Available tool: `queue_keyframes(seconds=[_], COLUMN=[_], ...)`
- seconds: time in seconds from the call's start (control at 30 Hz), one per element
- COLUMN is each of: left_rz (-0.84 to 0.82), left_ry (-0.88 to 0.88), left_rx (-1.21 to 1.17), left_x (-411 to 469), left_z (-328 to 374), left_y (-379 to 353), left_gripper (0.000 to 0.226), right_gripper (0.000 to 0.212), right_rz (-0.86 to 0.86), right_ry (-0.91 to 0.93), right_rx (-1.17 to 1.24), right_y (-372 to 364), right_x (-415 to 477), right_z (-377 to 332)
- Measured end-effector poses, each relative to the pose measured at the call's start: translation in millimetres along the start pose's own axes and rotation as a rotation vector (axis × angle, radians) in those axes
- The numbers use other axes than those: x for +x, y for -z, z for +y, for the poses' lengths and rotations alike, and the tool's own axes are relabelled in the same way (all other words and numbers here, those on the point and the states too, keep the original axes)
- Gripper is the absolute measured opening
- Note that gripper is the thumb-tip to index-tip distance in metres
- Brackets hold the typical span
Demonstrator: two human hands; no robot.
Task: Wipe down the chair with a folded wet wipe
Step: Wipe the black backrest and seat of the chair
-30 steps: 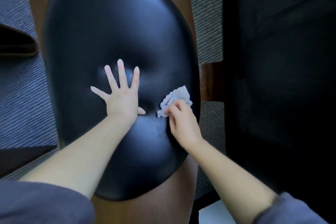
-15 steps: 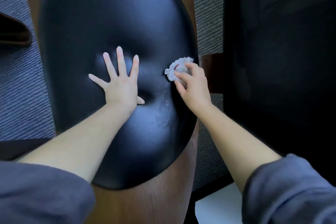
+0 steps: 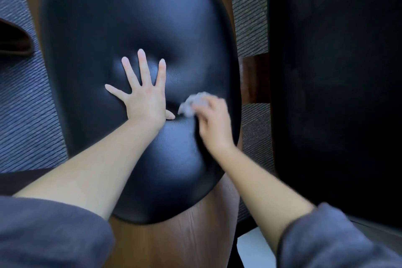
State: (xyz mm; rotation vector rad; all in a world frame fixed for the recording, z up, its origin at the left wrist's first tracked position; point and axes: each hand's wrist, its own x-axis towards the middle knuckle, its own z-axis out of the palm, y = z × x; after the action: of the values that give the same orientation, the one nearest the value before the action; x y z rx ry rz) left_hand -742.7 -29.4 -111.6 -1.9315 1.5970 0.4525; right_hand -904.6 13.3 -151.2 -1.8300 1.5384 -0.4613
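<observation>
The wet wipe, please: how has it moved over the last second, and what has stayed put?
The right hand, gripping the wet wipe throughout, swept it up toward the black cushion's right edge, then back down beside the left hand's thumb; it is blurred with motion now. The left hand stayed pressed flat, fingers spread, on the cushion's middle.

The right hand (image 3: 214, 123) and the white wet wipe (image 3: 191, 105) it grips are blurred; the black padded leather chair (image 3: 130, 17) is cropped above
</observation>
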Motion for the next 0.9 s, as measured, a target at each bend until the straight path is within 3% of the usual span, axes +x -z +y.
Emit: queue_keyframes(seconds=[0.07, 0.13, 0.17, 0.23, 0.3, 0.37, 0.47, 0.53, 0.63, 0.77, 0.9], left_rz=[-0.011, -0.027, -0.038, -0.048, -0.032, -0.005, -0.312, -0.411, -0.342, -0.402, -0.355], left_ry=[-0.003, -0.016, -0.014, -0.008, -0.086, -0.295, -0.359, -0.277, -0.213, -0.012, 0.0], left_rx=[-0.011, -0.022, -0.024, 0.009, -0.053, -0.346, -1.073, -1.281, -1.246, -1.38, -1.286], left_x=[-0.5, -1.3, -2.2, -7.3, -18.1, -37.8, -79.8, -99.1, -114.8, -131.2, -138.9], left_z=[-0.6, -0.7, -0.5, -1.2, -3.2, -0.9, 11.1, 18.6, 19.8, 18.3, 16.7], left_y=[1.1, 3.3, 5.1, 10.2, 14.4, 20.3, 44.6, 56.0, 64.4, 72.0, 70.9], left_gripper=[0.138, 0.138, 0.138, 0.134, 0.112, 0.072, 0.055, 0.044, 0.012, 0.015, 0.015], right_gripper=[0.026, 0.022, 0.02, 0.015, 0.013, 0.011, 0.018, 0.015, 0.01, 0.027, 0.012], right_rz=[-0.16, -0.219, -0.222, -0.176, -0.148, -0.163, -0.224, -0.235, -0.153, -0.198, -0.352], right_ry=[0.123, 0.123, 0.055, -0.276, -0.603, -0.718, -0.764, -0.839, -0.882, -0.846, -0.944], right_rx=[0.086, 0.155, 0.19, 0.335, 0.562, 0.802, 1.072, 1.085, 0.876, 0.776, 0.951], right_y=[5.8, 21.4, 29.9, 49.4, 69.0, 89.0, 118.8, 138.3, 159.9, 180.8, 188.6], right_x=[-63.0, -89.3, -87.6, -71.3, -54.1, -45.8, -42.7, -47.0, -58.3, -67.6, -68.9], right_z=[-11.6, -9.9, -9.1, -13.6, -22.0, -33.1, -46.0, -52.3, -52.5, -51.6, -45.9])
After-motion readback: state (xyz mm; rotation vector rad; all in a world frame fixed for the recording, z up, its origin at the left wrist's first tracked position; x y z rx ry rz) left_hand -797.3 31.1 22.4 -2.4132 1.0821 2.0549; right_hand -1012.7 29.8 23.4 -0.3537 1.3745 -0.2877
